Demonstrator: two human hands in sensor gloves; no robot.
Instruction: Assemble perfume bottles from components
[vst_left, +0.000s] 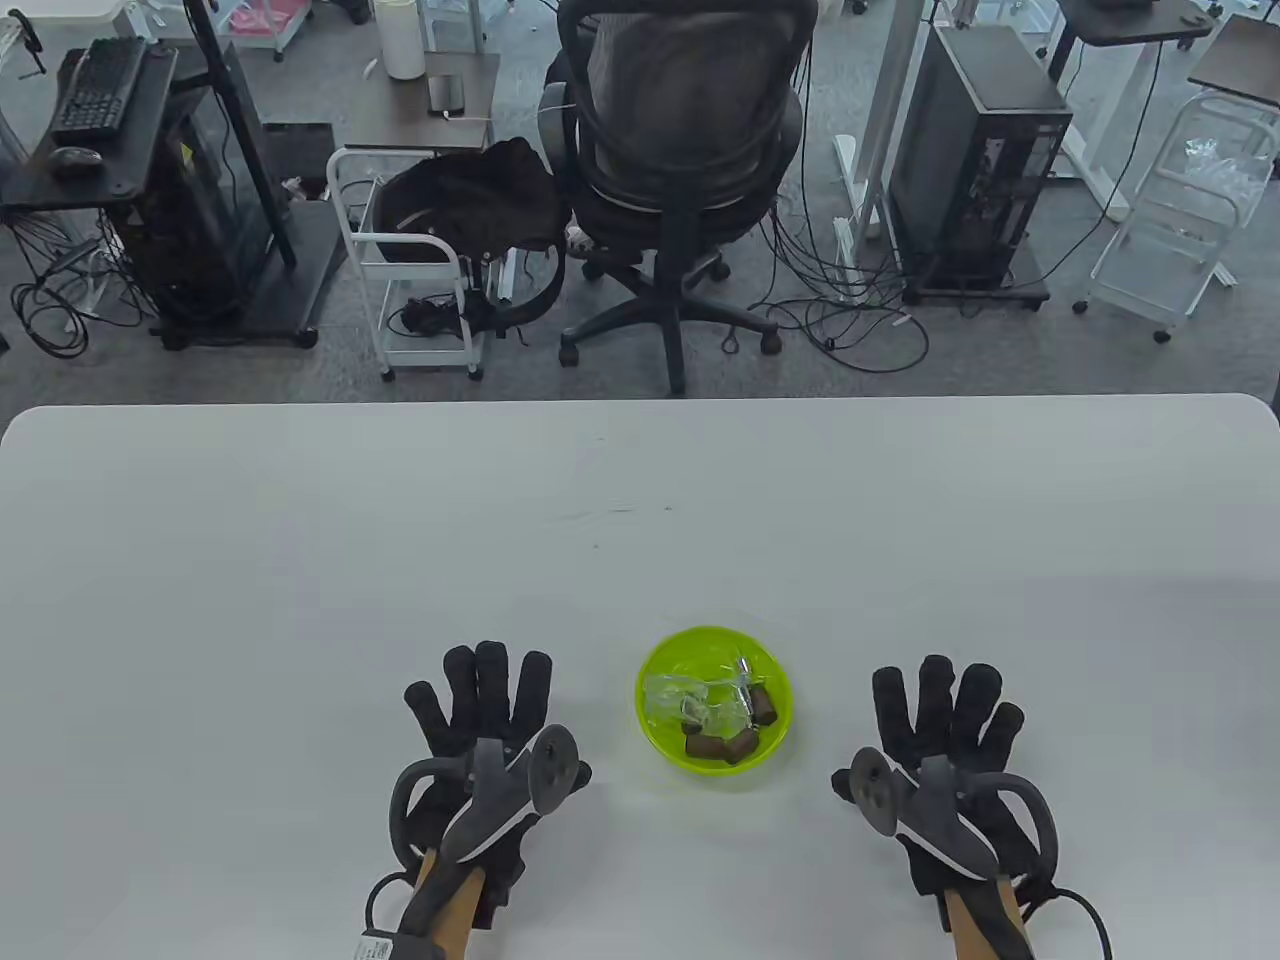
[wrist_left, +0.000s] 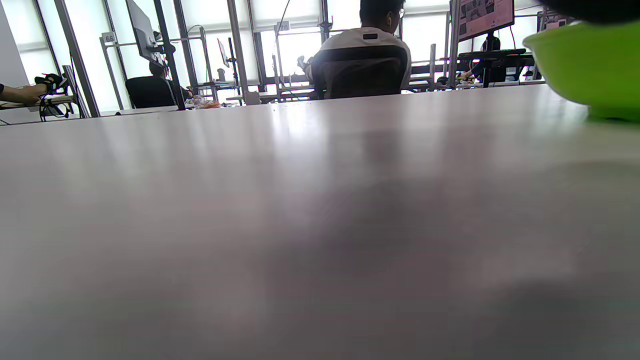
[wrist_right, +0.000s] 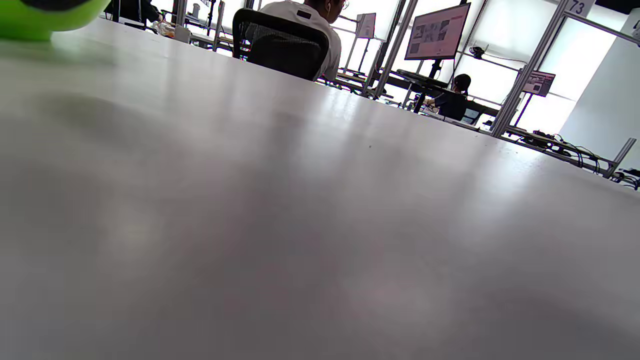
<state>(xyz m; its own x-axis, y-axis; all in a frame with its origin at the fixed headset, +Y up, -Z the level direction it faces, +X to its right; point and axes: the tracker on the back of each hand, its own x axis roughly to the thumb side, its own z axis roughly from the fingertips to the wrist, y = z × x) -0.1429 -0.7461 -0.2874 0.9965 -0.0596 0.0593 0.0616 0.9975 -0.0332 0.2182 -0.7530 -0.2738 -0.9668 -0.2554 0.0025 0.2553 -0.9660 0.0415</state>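
Green bowl (vst_left: 714, 712) of parts between flat, spread fingers (vst_left: 492, 680).

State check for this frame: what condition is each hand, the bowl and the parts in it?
left hand: flat on the table, fingers straight, holding nothing
right hand: flat on the table, fingers spread, holding nothing
green bowl: upright between the hands, untouched
bottle parts: loose in the bowl, unassembled

bowl (wrist_left: 580, 65): cut by edge | clear parts (vst_left: 700, 700): shapes too small to tell
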